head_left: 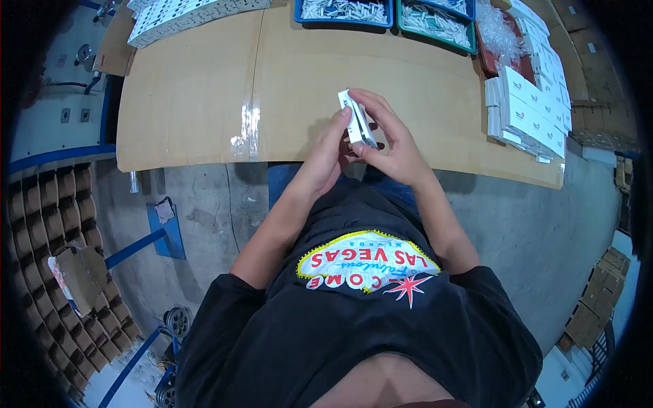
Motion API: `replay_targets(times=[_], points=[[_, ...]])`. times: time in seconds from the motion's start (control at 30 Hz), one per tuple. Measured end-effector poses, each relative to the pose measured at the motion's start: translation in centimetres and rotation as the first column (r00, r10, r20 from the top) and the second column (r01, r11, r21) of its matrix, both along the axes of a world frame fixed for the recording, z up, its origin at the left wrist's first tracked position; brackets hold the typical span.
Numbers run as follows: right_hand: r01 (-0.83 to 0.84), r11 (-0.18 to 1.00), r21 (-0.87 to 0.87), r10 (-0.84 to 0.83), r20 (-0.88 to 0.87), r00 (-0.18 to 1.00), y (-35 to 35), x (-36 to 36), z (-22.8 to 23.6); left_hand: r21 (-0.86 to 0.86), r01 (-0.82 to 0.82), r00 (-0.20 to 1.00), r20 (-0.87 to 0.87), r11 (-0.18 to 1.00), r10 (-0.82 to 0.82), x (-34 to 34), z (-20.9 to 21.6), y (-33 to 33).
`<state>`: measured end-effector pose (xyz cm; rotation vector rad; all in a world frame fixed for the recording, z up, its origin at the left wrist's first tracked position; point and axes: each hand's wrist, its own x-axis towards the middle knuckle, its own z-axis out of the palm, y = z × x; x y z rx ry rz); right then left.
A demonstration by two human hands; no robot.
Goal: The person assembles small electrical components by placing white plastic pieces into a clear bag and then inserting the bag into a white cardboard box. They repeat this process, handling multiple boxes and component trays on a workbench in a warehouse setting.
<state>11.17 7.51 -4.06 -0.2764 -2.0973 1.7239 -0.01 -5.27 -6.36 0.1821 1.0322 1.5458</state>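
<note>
Between both hands, above the near edge of the cardboard-covered table (197, 109), is a small white box (359, 128). It is tilted, and a dark gap runs along its side. My left hand (326, 155) grips the box from the left, its thumb pressed against the near-left face. My right hand (398, 153) wraps round the other side, with fingers over the far end and the thumb at the near end. What lies inside the box cannot be made out, and some fingertips are hidden behind it.
A blue tray (345, 25) and a green tray (435, 42) of small white pieces stand at the far edge. Right of them, a red bin (488, 58) holds clear plastic bags (500, 30). White boxes (527, 112) are stacked at right; more white cartons (194, 24) sit far left.
</note>
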Motion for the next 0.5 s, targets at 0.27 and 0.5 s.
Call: replay_targets(times=[0.27, 0.5], points=[[0.072, 0.965, -0.253, -0.066, 0.032, 0.997, -1.0, -1.4, -2.0, 0.078, -0.251, 0.958, -0.122, 0.965, 0.259, 1.2, -1.3, 1.2], [0.103, 0.965, -0.241, -0.076, 0.121, 0.990, -1.3, -0.9, -1.8, 0.099, -0.354, 0.891, -0.264, 0.930, 0.368, 1.2, -1.8, 1.9]])
